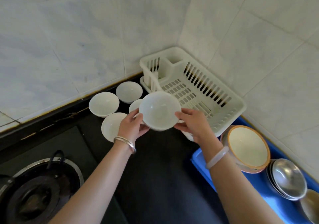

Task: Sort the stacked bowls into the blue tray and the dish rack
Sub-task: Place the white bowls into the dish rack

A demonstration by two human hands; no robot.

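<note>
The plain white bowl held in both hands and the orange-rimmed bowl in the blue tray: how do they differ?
The plain white bowl is white all over; the orange-rimmed bowl has a cream inside and orange edge. The left hand and right hand hold the white bowl in the air; the orange-rimmed bowl rests tilted in the blue tray. Both are round and empty.
</note>
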